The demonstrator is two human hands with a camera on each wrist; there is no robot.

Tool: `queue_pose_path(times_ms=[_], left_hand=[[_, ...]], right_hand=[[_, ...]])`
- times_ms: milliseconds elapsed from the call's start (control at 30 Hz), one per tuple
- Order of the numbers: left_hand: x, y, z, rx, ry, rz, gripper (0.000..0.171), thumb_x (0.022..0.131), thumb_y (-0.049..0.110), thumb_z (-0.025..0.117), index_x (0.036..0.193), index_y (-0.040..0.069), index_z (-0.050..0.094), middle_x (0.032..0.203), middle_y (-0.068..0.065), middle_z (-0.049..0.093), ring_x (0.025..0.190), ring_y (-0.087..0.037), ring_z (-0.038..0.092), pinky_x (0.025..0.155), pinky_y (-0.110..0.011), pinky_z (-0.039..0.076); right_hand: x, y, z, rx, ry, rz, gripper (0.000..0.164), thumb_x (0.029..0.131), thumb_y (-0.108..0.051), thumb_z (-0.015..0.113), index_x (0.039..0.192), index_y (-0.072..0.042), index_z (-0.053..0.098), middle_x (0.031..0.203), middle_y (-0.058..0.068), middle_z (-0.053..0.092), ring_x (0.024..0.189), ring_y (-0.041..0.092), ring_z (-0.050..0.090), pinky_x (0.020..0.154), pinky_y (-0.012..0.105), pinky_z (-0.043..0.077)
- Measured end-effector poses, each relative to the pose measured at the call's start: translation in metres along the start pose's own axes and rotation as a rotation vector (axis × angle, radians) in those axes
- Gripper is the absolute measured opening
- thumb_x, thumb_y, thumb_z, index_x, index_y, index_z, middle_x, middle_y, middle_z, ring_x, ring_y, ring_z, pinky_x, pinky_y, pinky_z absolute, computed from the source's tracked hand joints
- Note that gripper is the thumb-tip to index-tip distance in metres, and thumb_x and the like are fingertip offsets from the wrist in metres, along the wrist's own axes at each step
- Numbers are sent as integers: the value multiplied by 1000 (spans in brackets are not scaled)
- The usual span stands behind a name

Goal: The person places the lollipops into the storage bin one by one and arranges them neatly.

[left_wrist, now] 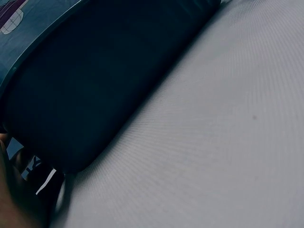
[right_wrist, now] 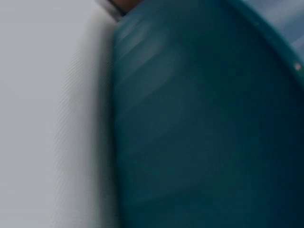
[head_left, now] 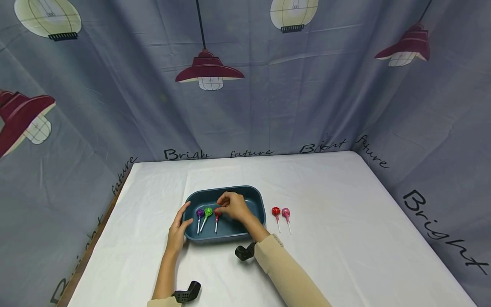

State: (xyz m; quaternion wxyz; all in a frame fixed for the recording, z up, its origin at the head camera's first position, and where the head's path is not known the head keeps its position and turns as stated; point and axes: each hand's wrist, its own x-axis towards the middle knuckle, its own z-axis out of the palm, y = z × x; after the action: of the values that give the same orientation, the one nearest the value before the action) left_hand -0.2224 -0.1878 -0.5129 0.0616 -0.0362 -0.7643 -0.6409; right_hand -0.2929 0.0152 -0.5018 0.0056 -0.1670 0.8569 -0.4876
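A dark teal rectangular tray (head_left: 230, 235) rests on the white-covered table. My left hand (head_left: 177, 233) holds its left end, thumb over the rim and fingers along the outside; the left wrist view shows those fingers against the tray's end. Inside lie a purple lollipop (head_left: 200, 213), a green lollipop (head_left: 208, 212) and a red lollipop (head_left: 216, 217), sticks toward me. My right hand (head_left: 235, 206) hovers over the tray, thumb tip overlapping the red lollipop's head, with a gap between thumb and bent fingers. The right wrist view, blurred, shows only the tray's outer wall (right_wrist: 190, 142) and cloth.
Right of the tray, another red lollipop (head_left: 276, 212) and a pink lollipop (head_left: 286, 213) lie side by side on the white cloth (head_left: 345, 238). A grey curtain (head_left: 249, 115) printed with lamps and lettering hangs behind and beside the table. Black wrist devices (head_left: 187, 292) sit on both wrists.
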Motion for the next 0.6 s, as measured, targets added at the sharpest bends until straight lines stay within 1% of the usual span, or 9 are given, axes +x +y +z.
queue_pose_path(times_ms=[167,300,500,600], left_hand=[[-1,-1,0,3,6,0,50,91,1,48,139,8,40,146,-10,32,135,-23,22,109,-42,16],[-1,-2,0,4,4,-2,50,91,1,48,140,8,40,146,-10,32,135,-23,22,109,-42,16],[0,-2,-1,20,5,-6,50,91,2,48,140,9,40,146,-9,33,135,-23,23,108,-42,17],[4,-13,-2,14,10,-1,50,91,4,50,140,12,41,146,-7,33,135,-21,23,109,-41,16]], right_hand=[[-5,-3,-9,72,19,-30,19,76,-7,75,91,0,65,90,16,66,78,19,64,67,23,51],[-12,-9,-21,94,50,-49,20,77,-10,74,94,-3,66,91,12,67,81,20,64,69,23,51],[-20,-17,-50,83,120,-70,18,79,-15,72,95,-8,66,87,1,67,78,14,63,69,25,51],[-24,-16,-68,67,164,-73,18,79,-17,72,95,-9,67,84,-2,66,74,13,60,66,25,50]])
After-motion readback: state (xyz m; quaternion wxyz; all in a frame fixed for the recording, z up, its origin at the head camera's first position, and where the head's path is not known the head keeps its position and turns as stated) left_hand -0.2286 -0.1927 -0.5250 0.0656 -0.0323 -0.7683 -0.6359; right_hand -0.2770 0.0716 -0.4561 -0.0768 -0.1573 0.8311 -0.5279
